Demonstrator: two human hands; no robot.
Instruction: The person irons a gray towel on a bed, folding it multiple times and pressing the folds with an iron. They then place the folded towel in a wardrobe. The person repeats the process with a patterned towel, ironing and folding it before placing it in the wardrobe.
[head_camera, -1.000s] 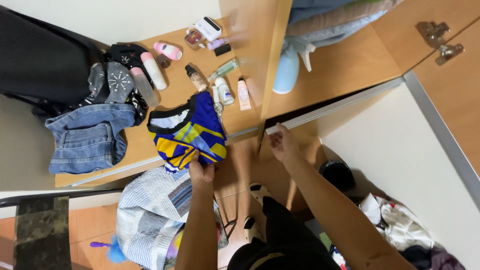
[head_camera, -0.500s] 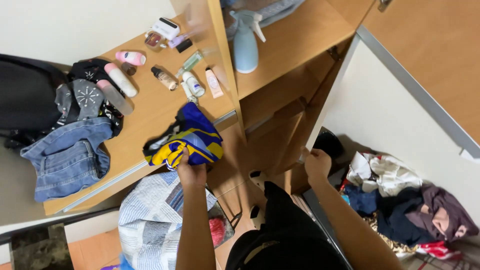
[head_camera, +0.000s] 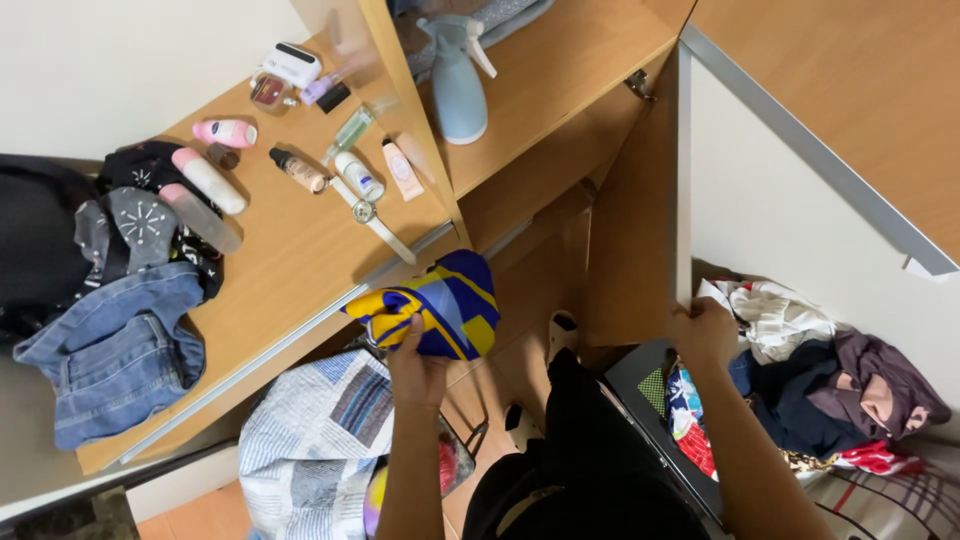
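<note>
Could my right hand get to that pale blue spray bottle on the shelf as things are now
Probably not right away. The right hand is gripping the edge of the open cupboard door, well below the spray bottle. The shelf beside the bottle looks open, so letting go would likely free the way.

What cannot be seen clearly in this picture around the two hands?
- Head view: the palm of the left hand is hidden under the blue and yellow cloth.
- Head view: the fingertips of the right hand are hidden behind the cupboard door.
- Head view: the clothes pile is cut off by the right edge.
- Head view: the small bottles on the desk are too small to tell apart.
</note>
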